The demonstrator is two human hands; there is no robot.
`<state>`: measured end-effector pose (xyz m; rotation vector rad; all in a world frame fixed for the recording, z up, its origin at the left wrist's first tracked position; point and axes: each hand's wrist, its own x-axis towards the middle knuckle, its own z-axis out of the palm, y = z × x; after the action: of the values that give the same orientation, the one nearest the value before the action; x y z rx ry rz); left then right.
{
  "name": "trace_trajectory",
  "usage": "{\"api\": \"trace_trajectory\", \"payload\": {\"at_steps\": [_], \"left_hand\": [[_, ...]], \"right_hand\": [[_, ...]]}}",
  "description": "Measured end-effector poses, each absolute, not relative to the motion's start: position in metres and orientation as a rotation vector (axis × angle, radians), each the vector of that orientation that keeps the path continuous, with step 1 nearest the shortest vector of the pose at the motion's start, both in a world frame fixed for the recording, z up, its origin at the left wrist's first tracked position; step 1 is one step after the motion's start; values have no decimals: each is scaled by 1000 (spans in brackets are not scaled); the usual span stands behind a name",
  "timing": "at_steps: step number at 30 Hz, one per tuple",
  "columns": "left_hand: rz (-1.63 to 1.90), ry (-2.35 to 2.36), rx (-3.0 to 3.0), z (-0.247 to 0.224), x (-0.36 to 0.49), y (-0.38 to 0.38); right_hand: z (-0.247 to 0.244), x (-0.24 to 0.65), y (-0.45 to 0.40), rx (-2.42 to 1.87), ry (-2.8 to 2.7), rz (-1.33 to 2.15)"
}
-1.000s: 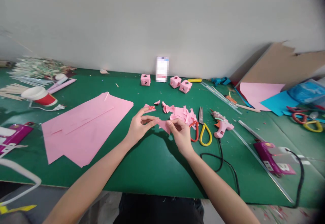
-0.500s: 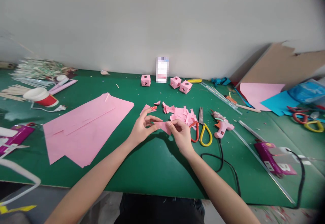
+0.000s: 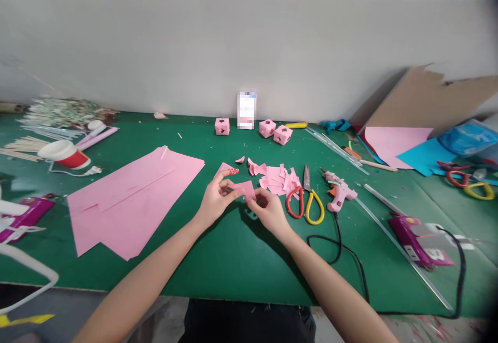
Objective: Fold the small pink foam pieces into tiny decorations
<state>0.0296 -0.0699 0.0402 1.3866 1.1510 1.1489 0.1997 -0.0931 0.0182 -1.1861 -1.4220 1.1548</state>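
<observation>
Between my hands, a little above the table, is a small pink paper piece [image 3: 245,188]. My left hand [image 3: 217,193] pinches its left end between thumb and fingers, and my right hand [image 3: 268,209] is closed on its right end. Just beyond them lies a heap of pink paper scraps [image 3: 278,178], with a few curled bits beside it. Scissors [image 3: 307,197] with one red and one yellow handle rest to the right of the heap. Three pink paper cubes [image 3: 222,126] with dark diamond-shaped holes stand farther back.
Large pink paper sheets [image 3: 136,203] lie at left, near a red-and-white paper cup [image 3: 64,154]. A pink glue gun [image 3: 340,195] with a black cord sits right of the scissors. Purple power strips [image 3: 418,242] are at both sides. A phone [image 3: 246,110] leans on the back wall.
The paper piece has turned, so a broader flat face now shows. My right hand has shifted slightly left and lower along it. The left hand keeps its pinch.
</observation>
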Motion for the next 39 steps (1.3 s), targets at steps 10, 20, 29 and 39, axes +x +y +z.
{"api": "trace_trajectory", "payload": {"at_steps": [10, 20, 29, 39], "left_hand": [[1096, 1193, 1798, 35, 29, -73], [1005, 1201, 1881, 39, 30, -76], [1028, 1243, 1900, 36, 28, -71], [1037, 1233, 1884, 31, 27, -69]], "right_hand": [[23, 206, -91, -1247, -1550, 822], [21, 211, -86, -1334, -1653, 573], [23, 226, -72, -1410, -1340, 648], [17, 212, -83, -1210, -1652, 817]]}}
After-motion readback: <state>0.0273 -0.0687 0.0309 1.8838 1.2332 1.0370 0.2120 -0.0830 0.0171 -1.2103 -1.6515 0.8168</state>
